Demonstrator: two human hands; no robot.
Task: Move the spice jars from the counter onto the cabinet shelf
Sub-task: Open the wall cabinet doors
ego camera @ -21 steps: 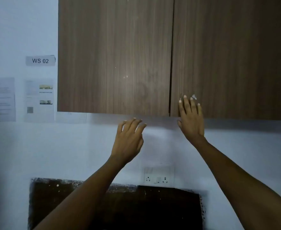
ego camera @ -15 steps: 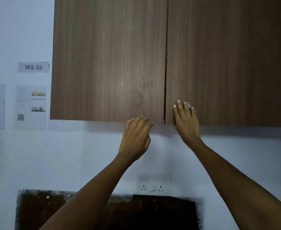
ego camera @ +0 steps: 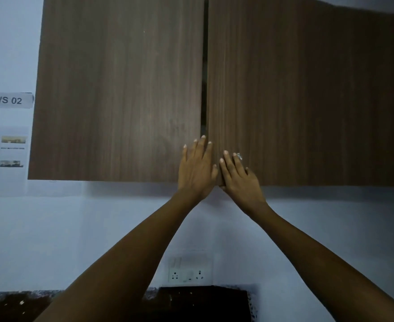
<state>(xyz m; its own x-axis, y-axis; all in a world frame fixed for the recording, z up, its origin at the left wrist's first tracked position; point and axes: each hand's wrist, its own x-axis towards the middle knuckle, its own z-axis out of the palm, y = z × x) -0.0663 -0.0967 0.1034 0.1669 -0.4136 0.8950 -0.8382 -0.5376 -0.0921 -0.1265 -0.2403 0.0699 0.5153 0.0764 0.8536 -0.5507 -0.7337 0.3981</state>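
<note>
No spice jar is in view, and the shelf is hidden behind two brown wooden cabinet doors. My left hand (ego camera: 197, 169) lies flat with straight fingers on the lower right corner of the left door (ego camera: 121, 89). My right hand (ego camera: 240, 180) holds the lower left corner of the right door (ego camera: 307, 101), fingers on its front and thumb tucked under the edge. The right door stands slightly ajar, leaving a dark gap (ego camera: 205, 66) between the doors.
A white wall socket (ego camera: 189, 274) sits below the cabinet above a dark panel (ego camera: 203, 303). A "WS 02" label (ego camera: 7, 99) and printed sheets (ego camera: 5, 154) hang on the wall to the left.
My left hand rose from under the cabinet onto the left door's corner. My right hand took hold of the right door's corner, and the gap between the doors widened.
</note>
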